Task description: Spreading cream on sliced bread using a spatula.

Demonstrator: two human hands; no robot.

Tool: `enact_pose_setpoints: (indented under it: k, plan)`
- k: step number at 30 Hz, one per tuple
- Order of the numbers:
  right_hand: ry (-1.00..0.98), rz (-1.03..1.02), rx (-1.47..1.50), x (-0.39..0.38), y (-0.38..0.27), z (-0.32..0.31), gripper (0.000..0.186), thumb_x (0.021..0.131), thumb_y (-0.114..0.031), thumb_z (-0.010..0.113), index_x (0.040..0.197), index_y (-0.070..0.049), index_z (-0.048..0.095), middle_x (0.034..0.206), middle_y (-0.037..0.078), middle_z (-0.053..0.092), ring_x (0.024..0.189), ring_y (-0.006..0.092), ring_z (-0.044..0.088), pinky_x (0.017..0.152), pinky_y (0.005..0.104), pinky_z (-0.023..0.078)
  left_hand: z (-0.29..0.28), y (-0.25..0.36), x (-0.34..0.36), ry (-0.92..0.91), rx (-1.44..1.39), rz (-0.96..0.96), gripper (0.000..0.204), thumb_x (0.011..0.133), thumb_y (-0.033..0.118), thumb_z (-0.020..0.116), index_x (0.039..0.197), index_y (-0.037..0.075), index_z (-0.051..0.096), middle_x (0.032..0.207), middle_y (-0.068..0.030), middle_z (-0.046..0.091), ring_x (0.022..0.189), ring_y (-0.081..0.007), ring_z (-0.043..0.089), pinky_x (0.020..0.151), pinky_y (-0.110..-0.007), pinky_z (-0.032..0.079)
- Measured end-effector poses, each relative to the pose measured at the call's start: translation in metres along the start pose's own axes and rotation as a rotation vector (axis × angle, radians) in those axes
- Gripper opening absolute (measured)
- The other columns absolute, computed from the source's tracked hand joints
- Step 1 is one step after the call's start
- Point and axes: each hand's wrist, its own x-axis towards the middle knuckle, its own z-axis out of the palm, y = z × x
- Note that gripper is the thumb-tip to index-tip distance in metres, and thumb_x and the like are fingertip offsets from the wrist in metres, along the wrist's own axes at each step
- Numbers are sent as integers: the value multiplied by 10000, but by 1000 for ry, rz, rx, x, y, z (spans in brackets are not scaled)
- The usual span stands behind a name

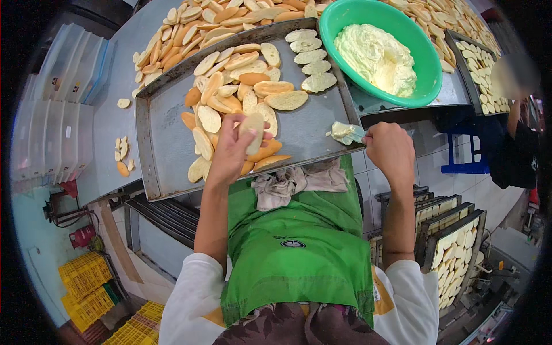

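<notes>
My left hand point(233, 145) is closed around a slice of bread point(253, 129), its pale cut face turned up, above a heap of bread slices point(207, 118) on a metal tray point(167, 126). My right hand point(391, 150) grips a spatula point(355, 134) by the tray's right edge. A thick lump of pale yellow cream covers most of its blade. Several slices coated with cream point(310, 56) lie in a column at the tray's far right. Beyond the right edge sits a green bowl point(426, 86) holding a large mass of cream point(376, 57).
More bread point(230, 20) is piled across the far table. Small bread pieces point(122, 150) lie at the left, near stacked plastic boxes point(69, 86). A filled tray point(457, 244) stands tilted at lower right. Another person point(512, 138) is at far right, near a blue stool point(467, 158).
</notes>
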Motion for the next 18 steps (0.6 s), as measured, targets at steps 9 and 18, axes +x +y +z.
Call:
enact_pose_setpoints:
  k: [9, 18]
  plan:
    - [-336, -81, 746, 14, 1, 22, 142, 729, -112, 652, 824, -8, 670, 641, 91, 608, 577, 91, 575, 495, 238, 450, -21, 6, -28, 12, -512, -92, 471, 930, 236, 375, 1290, -35, 238, 1234, -214, 412, 1111, -316, 475, 906, -360, 461]
    - [51, -357, 1330, -16, -42, 68, 212, 683, 31, 654, 890, -13, 660, 841, 74, 597, 801, 144, 551, 692, 241, 426, 5, 1, -22, -182, -509, -160, 521, 868, 162, 516, 1294, 9, 258, 1159, -104, 499, 999, -189, 559, 790, -289, 530]
